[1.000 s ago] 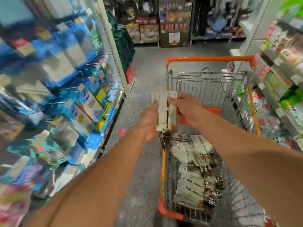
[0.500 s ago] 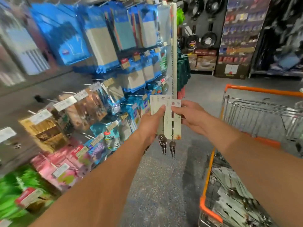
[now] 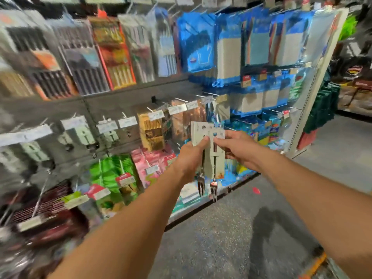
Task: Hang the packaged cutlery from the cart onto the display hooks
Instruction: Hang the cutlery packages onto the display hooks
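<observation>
Both hands hold packaged cutlery (image 3: 218, 158) in front of the display wall: pale cards with metal forks hanging below. My left hand (image 3: 190, 158) grips the left cards with the thumb on top. My right hand (image 3: 237, 148) pinches the right card at its edge. To the left, at about the same height, is a row of display hooks (image 3: 104, 119) with white price tags; a few similar cutlery cards (image 3: 87, 135) hang there. Only an orange corner of the cart (image 3: 316, 264) shows at the bottom right.
The wall carries blurred hanging goods: chopstick packs (image 3: 112, 53) above, blue packets (image 3: 227, 47) to the right, green and pink packets (image 3: 128, 172) below. Grey floor (image 3: 231, 228) lies under my arms. The shelf end post (image 3: 314, 81) stands at the right, with an aisle beyond.
My view has swung left from the cart to the display wall. Both hands lifted the cutlery cards out of the cart and carried them toward the hooks.
</observation>
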Demonstrator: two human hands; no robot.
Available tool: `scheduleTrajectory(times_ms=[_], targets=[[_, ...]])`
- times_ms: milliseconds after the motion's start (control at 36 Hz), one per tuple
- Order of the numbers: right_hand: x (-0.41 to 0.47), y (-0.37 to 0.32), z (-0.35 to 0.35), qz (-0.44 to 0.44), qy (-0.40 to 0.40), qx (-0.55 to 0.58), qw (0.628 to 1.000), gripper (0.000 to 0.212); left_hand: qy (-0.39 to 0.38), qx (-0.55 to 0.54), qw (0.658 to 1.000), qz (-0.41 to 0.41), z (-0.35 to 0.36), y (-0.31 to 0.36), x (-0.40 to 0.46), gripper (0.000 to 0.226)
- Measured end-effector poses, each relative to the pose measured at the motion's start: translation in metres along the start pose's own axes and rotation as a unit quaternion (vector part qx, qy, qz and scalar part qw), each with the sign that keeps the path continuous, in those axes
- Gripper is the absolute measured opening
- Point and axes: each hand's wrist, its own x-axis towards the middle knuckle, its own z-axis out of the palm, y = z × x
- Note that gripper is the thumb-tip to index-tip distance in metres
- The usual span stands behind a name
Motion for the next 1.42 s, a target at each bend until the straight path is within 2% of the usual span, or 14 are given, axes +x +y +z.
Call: scheduleTrajectory(times_ms=[139,250,333,389,500,722,861,972,1167,1278,1333,1417], targets=[[0.009,-0.007,0.058,0.0,-0.055,-0.018,0.998,0.008,0.056,0.002,0.998,-0.002,-0.059,-0.004,-0.017,0.031],[0.014,-0.016,0.106,-0.022,-0.079,-0.048,0.995,0.009,0.079,-0.008,0.997,0.001,-0.107,-0.005,-0.028,0.016],[0.015,-0.023,0.143,-0.031,-0.094,-0.063,0.993,0.013,0.111,0.001,0.994,0.005,-0.144,-0.006,-0.037,0.031],[0.017,-0.026,0.168,-0.028,-0.107,-0.066,0.992,0.011,0.13,0.009,0.991,0.004,-0.169,-0.008,-0.041,0.032],[0.025,-0.029,0.218,-0.008,-0.13,-0.062,0.989,0.019,0.142,0.034,0.989,0.003,-0.221,-0.009,-0.045,0.024],[0.031,-0.038,0.306,-0.01,-0.153,-0.062,0.986,0.018,0.145,0.014,0.989,-0.008,-0.312,-0.01,-0.06,0.01],[0.029,-0.041,0.363,-0.01,-0.173,-0.038,0.984,0.026,0.174,0.025,0.984,-0.027,-0.362,-0.012,-0.08,0.022],[0.029,-0.042,0.409,0.0,-0.197,-0.04,0.98,0.023,0.201,0.032,0.978,-0.036,-0.405,-0.015,-0.094,0.038],[0.044,-0.047,0.485,0.011,-0.269,-0.062,0.961,0.015,0.251,0.011,0.967,-0.04,-0.472,-0.017,-0.114,0.035],[0.056,-0.049,0.525,0.005,-0.298,-0.076,0.951,0.034,0.283,0.0,0.958,-0.045,-0.507,-0.022,-0.118,0.038],[0.062,-0.05,0.546,0.012,-0.313,-0.063,0.948,0.021,0.299,0.004,0.953,-0.042,-0.525,-0.024,-0.118,0.038],[0.074,-0.051,0.577,0.014,-0.334,-0.065,0.94,0.016,0.348,0.012,0.936,-0.046,-0.553,-0.025,-0.118,0.036]])
